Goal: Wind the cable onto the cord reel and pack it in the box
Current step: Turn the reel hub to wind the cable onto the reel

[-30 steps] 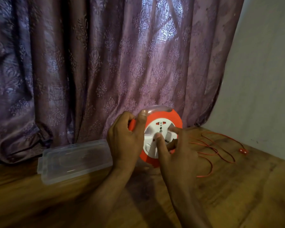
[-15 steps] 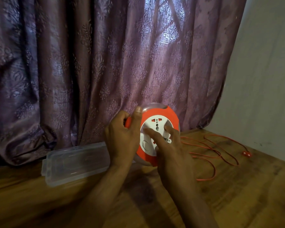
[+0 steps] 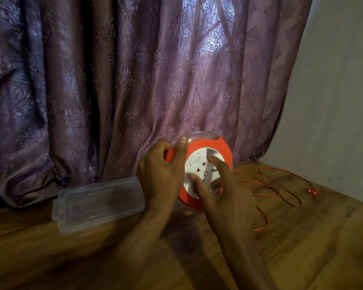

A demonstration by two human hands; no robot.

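A round orange cord reel [image 3: 222, 147] with a white socket face stands on edge on the wooden table. My left hand [image 3: 161, 174] grips its orange handle at the left rim, thumb up along the edge. My right hand [image 3: 222, 193] has its fingers on the white centre face, two fingers spread across it. A thin orange cable [image 3: 281, 191] runs in loose loops from the reel across the table to the right and ends in a small red plug [image 3: 312, 191]. A clear plastic box [image 3: 99, 203] lies closed on the table to the left of the reel.
A purple patterned curtain [image 3: 134, 80] hangs right behind the reel and the box. A grey wall [image 3: 333, 101] bounds the table on the right. The wooden table [image 3: 312, 248] stretches toward me in front.
The white centre face has rotated under my right fingers; its sockets sit at a new angle. My right fingers shifted around the face. The left hand kept its grip.
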